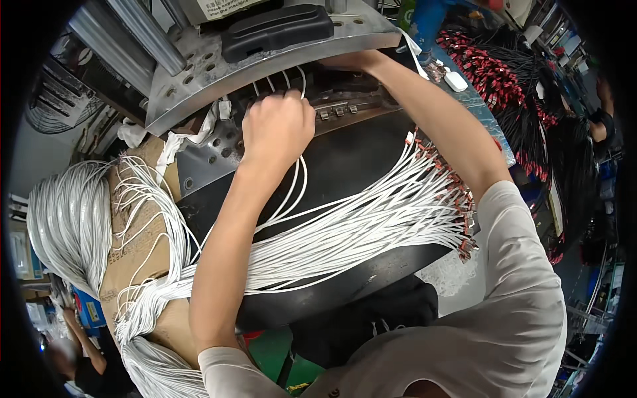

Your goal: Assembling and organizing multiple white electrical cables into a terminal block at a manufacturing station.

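Observation:
My left hand (279,125) is closed around several white cables (302,178), in front of a press. Short lengths of these cables rise past its knuckles toward the press's upper plate (312,50). My right hand (352,61) reaches in beneath that plate; its fingers are hidden there. Below the plate lies a metal mould bar (337,111) with small metal pieces set in it. Nearer me, a thick bundle of white cables (352,232) stretches across a black work surface (352,162). Reddish-brown connector ends (461,199) lie at the bundle's right end, beside my right arm.
Coiled white cable (70,222) rests on brown cardboard (142,249) at left. Steel columns (126,36) stand at the upper left. Many black cables with red ends (494,79) are piled at the upper right. Another person (83,351) is at the lower left.

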Demonstrator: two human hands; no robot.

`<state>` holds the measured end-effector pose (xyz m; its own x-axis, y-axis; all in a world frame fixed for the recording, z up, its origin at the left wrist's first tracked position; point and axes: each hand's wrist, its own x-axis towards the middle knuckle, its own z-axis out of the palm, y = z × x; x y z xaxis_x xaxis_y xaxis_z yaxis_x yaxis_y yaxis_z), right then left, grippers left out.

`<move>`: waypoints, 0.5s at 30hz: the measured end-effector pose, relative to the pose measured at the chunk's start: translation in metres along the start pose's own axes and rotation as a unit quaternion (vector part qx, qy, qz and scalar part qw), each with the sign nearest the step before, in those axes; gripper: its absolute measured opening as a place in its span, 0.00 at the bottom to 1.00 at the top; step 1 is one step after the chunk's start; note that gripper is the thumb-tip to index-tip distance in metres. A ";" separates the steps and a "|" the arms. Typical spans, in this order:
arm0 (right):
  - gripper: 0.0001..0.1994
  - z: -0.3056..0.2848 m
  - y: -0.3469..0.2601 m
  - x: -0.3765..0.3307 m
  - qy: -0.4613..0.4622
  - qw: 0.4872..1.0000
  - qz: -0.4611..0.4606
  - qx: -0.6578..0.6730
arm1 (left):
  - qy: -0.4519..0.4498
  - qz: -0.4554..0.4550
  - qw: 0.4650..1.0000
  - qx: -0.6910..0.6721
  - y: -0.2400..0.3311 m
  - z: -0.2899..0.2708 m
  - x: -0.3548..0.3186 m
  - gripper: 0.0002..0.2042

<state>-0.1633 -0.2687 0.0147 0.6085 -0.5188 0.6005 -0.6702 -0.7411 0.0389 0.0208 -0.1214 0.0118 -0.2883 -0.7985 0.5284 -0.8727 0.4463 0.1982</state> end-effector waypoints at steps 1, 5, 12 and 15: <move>0.09 0.002 0.005 -0.001 0.022 0.998 -0.029 0.043 | -0.022 -0.024 0.999 0.011 -0.002 -0.002 -0.001 0.11; 0.09 0.020 0.015 -0.009 0.079 0.983 -0.061 0.155 | -0.073 -0.056 0.996 0.009 -0.008 -0.006 0.010 0.15; 0.19 0.008 -0.031 0.000 0.034 0.959 0.000 0.280 | -0.084 -0.061 0.994 0.029 -0.017 -0.003 0.001 0.19; 0.23 0.005 -0.046 -0.025 0.033 0.995 0.075 0.056 | -0.027 -0.005 0.996 0.085 -0.001 -0.011 -0.009 0.19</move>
<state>-0.1454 -0.2240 -0.0061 0.4732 -0.6012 0.6439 -0.6975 -0.7021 -0.1430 0.0293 -0.1098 0.0159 -0.2965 -0.8247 0.4816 -0.9281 0.3678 0.0584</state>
